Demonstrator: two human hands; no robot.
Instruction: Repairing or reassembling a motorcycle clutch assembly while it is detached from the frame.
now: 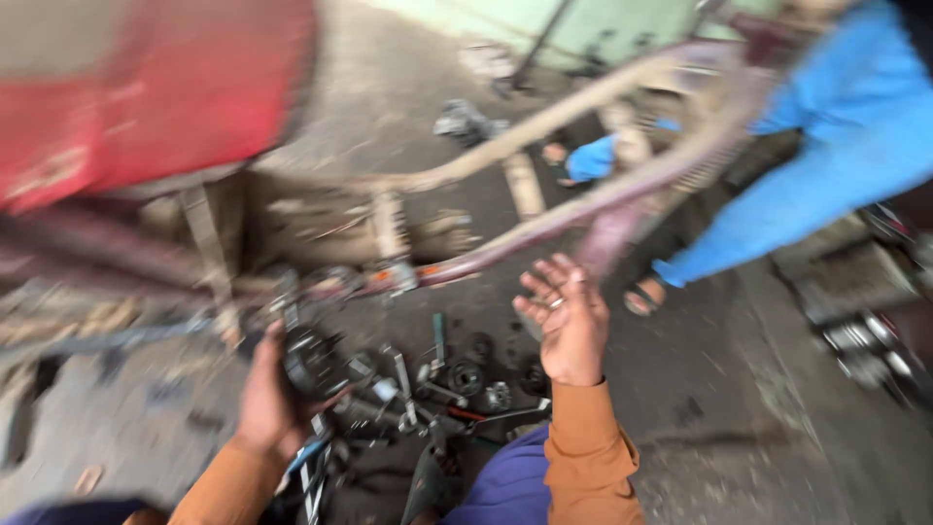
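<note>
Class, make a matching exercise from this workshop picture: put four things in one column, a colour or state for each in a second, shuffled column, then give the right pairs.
1. left hand
2. right hand
3. tank
4. co-worker's trousers

a. blue
b. red
c. open, palm up, holding nothing
d. gripping a dark round metal part

Pairs: 1-d, 2-c, 3-b, 4-a

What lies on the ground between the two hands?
In the head view, between the left hand and right hand lies a scatter of small dark metal parts on the concrete floor.
</note>
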